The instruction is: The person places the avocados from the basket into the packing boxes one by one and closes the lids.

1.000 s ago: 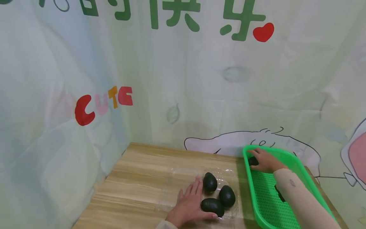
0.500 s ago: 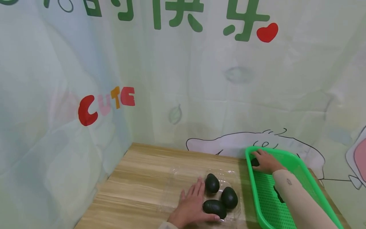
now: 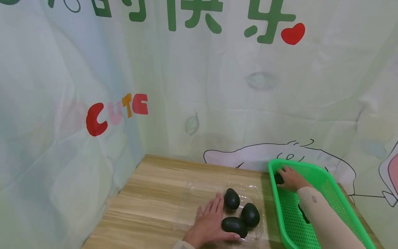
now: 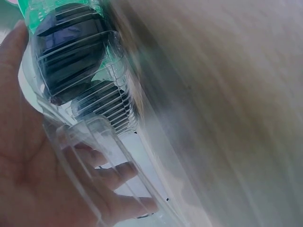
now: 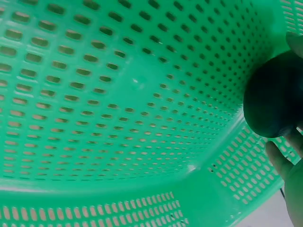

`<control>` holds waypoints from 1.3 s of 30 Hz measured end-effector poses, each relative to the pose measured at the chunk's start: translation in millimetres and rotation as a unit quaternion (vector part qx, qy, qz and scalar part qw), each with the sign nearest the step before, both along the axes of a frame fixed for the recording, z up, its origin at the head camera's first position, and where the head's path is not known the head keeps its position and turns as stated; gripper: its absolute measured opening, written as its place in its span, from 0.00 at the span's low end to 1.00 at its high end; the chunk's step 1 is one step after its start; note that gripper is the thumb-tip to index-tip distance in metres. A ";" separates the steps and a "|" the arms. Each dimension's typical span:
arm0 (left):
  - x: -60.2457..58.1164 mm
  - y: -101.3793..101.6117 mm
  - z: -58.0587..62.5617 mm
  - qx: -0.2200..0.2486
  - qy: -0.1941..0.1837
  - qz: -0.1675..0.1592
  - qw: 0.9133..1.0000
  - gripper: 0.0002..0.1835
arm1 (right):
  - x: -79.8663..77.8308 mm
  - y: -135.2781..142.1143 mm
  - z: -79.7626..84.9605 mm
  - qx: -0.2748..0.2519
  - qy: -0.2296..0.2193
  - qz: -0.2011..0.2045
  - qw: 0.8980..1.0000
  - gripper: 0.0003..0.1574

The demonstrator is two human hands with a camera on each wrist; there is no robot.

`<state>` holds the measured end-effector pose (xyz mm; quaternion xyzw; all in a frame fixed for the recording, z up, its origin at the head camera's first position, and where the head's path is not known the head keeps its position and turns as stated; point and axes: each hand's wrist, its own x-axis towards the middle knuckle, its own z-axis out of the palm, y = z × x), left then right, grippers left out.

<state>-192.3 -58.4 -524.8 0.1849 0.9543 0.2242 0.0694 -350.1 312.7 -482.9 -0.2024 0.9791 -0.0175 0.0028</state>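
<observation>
Three dark avocados [image 3: 250, 215] sit in a clear plastic clamshell container [image 3: 258, 189] on the wooden table. My left hand [image 3: 206, 224] lies flat along the container's left side, fingers extended and thumb beside the nearest avocado. In the left wrist view, the hand [image 4: 38, 156] touches the clear plastic rim [image 4: 94, 124], with avocados [image 4: 71, 52] showing through the ribbed wall. Over in the green basket [image 3: 275, 207], my right hand [image 3: 291, 180] grips another avocado [image 3: 278, 178] at the far left corner. The right wrist view shows fingers [image 5: 279, 158] around that avocado [image 5: 270, 97], low in the basket.
The basket has perforated walls and floor and stands right of the container, near the table's back edge. A printed cloth backdrop [image 3: 174, 103] hangs behind and to the left of the table [image 3: 133, 207]. A dark thing [image 3: 303, 212] shows beside my right sleeve.
The head view has shifted slightly, moving the scene a little to the right. My right hand sits slightly lower in the basket with the avocado. The left hand stays at the container.
</observation>
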 end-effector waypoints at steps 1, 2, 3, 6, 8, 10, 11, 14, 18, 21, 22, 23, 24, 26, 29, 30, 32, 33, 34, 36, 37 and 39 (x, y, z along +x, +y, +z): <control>-0.1 0.0 0.1 0.001 -0.001 0.000 1.000 0.75 | 0.9 1.0 -0.6 -0.006 -0.011 -0.003 1.000 0.40; -0.1 0.0 0.3 0.002 -0.001 0.000 1.000 0.75 | 1.7 1.9 -1.9 -0.012 -0.021 -0.007 1.000 0.40; -0.2 0.0 0.4 0.002 -0.001 0.000 1.000 0.75 | 2.7 2.9 -3.6 -0.017 -0.030 -0.011 0.999 0.39; 0.0 -0.1 0.9 0.001 -0.001 0.000 1.000 0.75 | 4.7 4.3 -8.9 -0.031 -0.049 -0.019 0.998 0.38; -0.1 0.0 1.1 -0.001 -0.002 0.001 1.000 0.75 | 5.1 4.2 -12.2 -0.030 -0.053 -0.024 0.998 0.40; -0.3 0.0 1.3 -0.001 -0.006 0.002 1.000 0.75 | 5.7 3.3 -12.7 -0.027 -0.056 -0.030 0.998 0.42; -0.5 0.1 1.3 -0.002 -0.008 0.003 1.000 0.75 | 6.0 2.6 -12.3 -0.025 -0.058 -0.034 0.997 0.43; -0.8 0.1 1.3 -0.002 -0.012 0.003 1.000 0.75 | 6.3 1.7 -12.5 -0.019 -0.061 -0.043 0.997 0.45; -0.6 0.3 0.8 -0.003 -0.011 0.001 1.000 0.75 | 6.2 2.8 -16.4 -0.023 -0.063 -0.052 0.996 0.43; -0.6 0.5 0.6 -0.003 -0.008 -0.001 1.000 0.75 | 6.4 3.7 -19.1 -0.029 -0.061 -0.059 0.996 0.39; -0.6 0.5 0.8 -0.004 -0.007 -0.001 1.000 0.75 | 6.4 3.9 -19.6 -0.029 -0.060 -0.059 0.996 0.39; -0.7 0.5 0.7 -0.005 -0.006 0.000 1.000 0.75 | 6.2 4.2 -19.7 -0.029 -0.058 -0.057 0.996 0.39; -0.7 0.4 0.8 -0.006 -0.006 0.000 1.000 0.75 | 6.3 4.5 -19.9 -0.031 -0.058 -0.058 0.996 0.38; -0.7 0.7 1.0 -0.008 -0.006 0.001 1.000 0.75 | 6.6 5.9 -20.0 -0.034 -0.058 -0.059 0.996 0.36; -0.9 1.0 1.6 -0.009 -0.007 0.002 1.000 0.75 | 8.0 8.0 -18.9 -0.036 -0.061 -0.059 0.996 0.36; -0.9 1.1 1.9 -0.008 -0.009 0.002 1.000 0.75 | 8.6 9.1 -18.8 -0.037 -0.061 -0.061 0.996 0.36; -0.9 1.1 2.4 -0.007 -0.011 0.002 1.000 0.75 | 10.0 11.4 -18.2 -0.038 -0.061 -0.062 0.996 0.39; -0.9 0.9 2.6 -0.006 -0.012 0.002 1.000 0.75 | 11.1 12.6 -17.6 -0.039 -0.059 -0.061 0.996 0.41; -0.9 0.8 2.7 -0.006 -0.012 0.002 1.000 0.75 | 11.8 14.0 -17.4 -0.039 -0.058 -0.062 0.996 0.42; -0.8 0.6 2.7 -0.006 -0.013 0.001 1.000 0.75 | 13.8 16.2 -16.5 -0.043 -0.056 -0.064 0.995 0.44; -1.0 0.5 2.8 -0.007 -0.013 0.001 1.000 0.75 | 14.8 17.0 -15.7 -0.045 -0.056 -0.064 0.995 0.45; -1.3 0.3 2.9 -0.007 -0.012 0.001 1.000 0.75 | 16.6 18.5 -13.9 -0.047 -0.058 -0.066 0.995 0.45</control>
